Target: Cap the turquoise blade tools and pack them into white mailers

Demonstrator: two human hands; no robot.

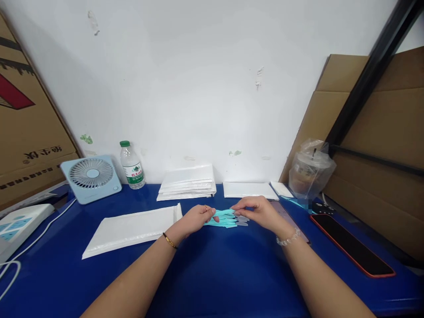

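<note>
A small bundle of teal and grey flat pieces (227,218) lies on the blue table (212,274) at its middle. My left hand (195,218) pinches the bundle's left end with thumb and fingers. My right hand (256,210) holds its right end, fingertips on the grey tips. A white padded mailer (132,229) lies flat just left of my left hand.
A stack of white mailers (187,182) and more flat white envelopes (249,190) sit at the back by the wall. A small blue fan (91,176), a water bottle (131,165), a bagged drink cup (309,172), a phone in a red case (351,243) and cardboard (380,132) surround the area.
</note>
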